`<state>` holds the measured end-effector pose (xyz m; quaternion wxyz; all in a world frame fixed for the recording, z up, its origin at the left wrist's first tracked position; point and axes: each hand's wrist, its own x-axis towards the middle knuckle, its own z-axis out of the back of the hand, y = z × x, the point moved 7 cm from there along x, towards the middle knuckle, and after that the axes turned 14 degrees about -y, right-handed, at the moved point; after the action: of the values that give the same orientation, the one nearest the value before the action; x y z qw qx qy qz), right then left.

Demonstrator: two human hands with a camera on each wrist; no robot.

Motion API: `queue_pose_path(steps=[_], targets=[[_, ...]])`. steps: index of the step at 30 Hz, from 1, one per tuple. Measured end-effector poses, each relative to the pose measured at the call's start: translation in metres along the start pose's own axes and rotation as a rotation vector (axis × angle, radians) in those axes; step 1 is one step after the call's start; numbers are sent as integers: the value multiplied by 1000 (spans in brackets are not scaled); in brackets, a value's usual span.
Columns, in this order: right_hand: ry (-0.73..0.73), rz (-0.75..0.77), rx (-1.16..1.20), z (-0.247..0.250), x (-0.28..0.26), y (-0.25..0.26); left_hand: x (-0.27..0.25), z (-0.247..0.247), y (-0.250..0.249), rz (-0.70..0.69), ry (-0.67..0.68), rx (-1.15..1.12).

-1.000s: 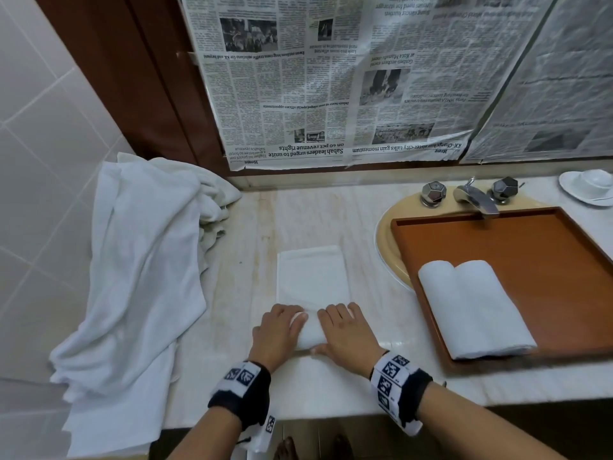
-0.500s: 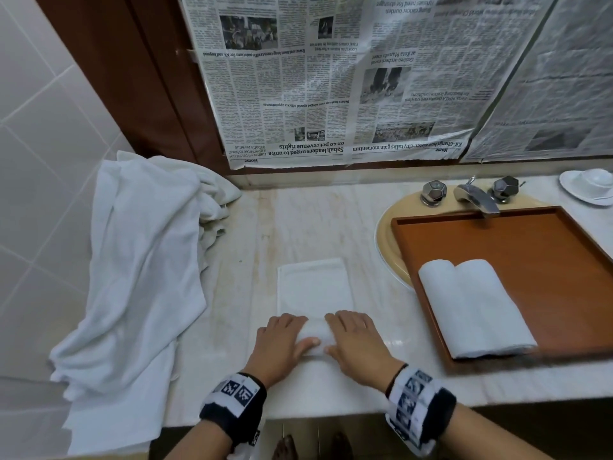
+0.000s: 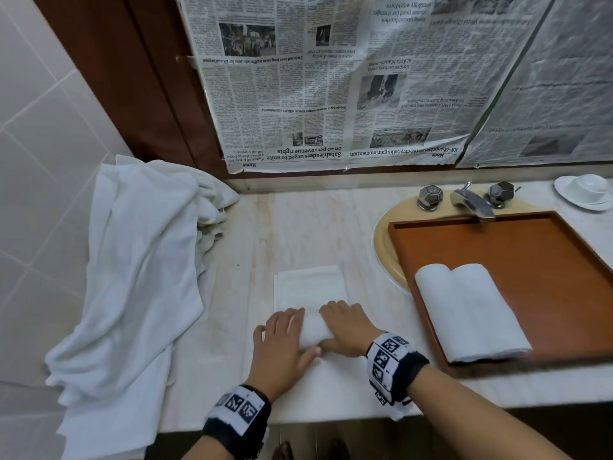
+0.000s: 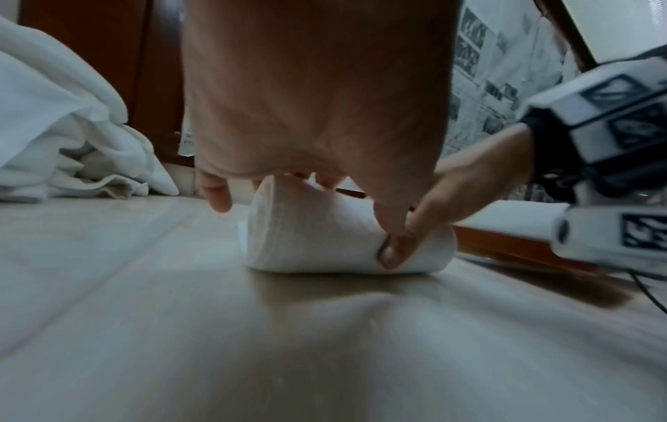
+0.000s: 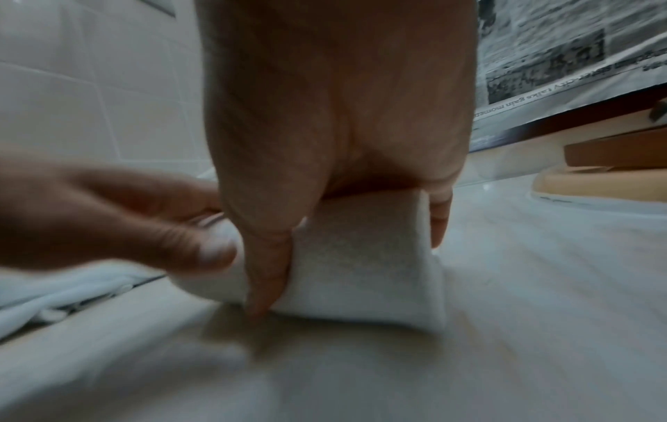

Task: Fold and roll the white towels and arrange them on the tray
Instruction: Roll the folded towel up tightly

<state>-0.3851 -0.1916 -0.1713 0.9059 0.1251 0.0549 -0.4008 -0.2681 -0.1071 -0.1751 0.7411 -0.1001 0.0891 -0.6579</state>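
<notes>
A white towel (image 3: 310, 287) lies on the marble counter (image 3: 298, 227), its near end rolled into a thick roll (image 3: 311, 332). My left hand (image 3: 283, 336) and right hand (image 3: 345, 327) grip that roll side by side. The fingers curl over its top and the thumbs tuck in behind. The left wrist view shows the roll (image 4: 317, 237) under my left fingers, and the right wrist view shows the roll (image 5: 364, 262) under my right palm. Two rolled towels (image 3: 464, 310) lie on the brown wooden tray (image 3: 514, 247), which sits over the sink.
A heap of loose white towels (image 3: 139, 260) covers the counter's left end and hangs over its front edge. A chrome tap (image 3: 471, 202) stands behind the tray, and a white cup on a saucer (image 3: 583, 190) sits at far right. Newspaper covers the wall behind.
Both hands have rolled the towel away from me. The roll is thicker and the flat part beyond it is shorter.
</notes>
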Motion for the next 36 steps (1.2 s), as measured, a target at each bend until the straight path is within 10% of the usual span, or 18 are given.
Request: queue_pose_path(steps=[4, 12, 23, 31, 36], targets=[[146, -45, 109, -9, -8, -2, 1, -7, 6, -68, 39, -19], [-320, -82, -89, -17, -47, 16, 22, 3, 7, -14, 340, -106], [194, -100, 236, -2, -14, -10, -4, 1, -2, -65, -24, 4], [-363, -135, -75, -13, -45, 14, 41, 6, 4, 24, 427, -70], [-307, -109, -64, 1, -21, 3, 28, 6, 6, 1, 156, -89]])
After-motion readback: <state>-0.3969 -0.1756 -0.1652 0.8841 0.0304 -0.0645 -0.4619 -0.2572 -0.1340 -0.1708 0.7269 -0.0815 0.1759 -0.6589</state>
